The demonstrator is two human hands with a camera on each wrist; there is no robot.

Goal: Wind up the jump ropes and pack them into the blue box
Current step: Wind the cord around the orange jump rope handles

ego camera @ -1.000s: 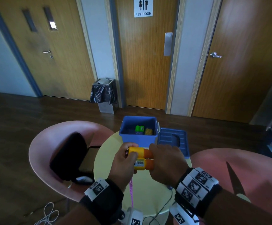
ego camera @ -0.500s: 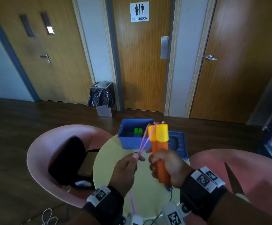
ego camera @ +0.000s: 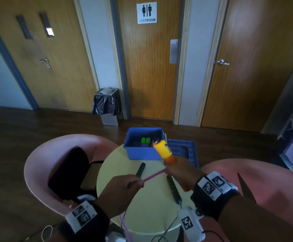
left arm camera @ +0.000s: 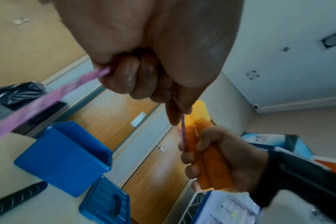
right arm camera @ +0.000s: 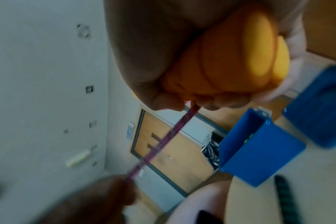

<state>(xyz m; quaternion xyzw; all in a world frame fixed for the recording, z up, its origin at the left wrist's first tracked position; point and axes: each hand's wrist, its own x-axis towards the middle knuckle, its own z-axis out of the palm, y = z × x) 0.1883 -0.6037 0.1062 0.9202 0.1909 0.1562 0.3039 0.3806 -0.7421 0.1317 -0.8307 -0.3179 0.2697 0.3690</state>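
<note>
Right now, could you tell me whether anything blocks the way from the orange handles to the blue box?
Nothing visible does: the handles in the right hand are just before the open box, whose lid lies beside it.

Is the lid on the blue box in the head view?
No: the blue box stands open on the table, with its lid lying flat beside it on the right.

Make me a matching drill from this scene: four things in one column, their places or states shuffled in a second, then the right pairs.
Things:
1. orange handles
2. pink cord
3. dark handles
4. blue lid

States:
A. lying on the yellow table
B. beside the blue box
C. gripped by the right hand
D. pinched by the left hand

Pairs: 1-C, 2-D, 3-A, 4-B
</note>
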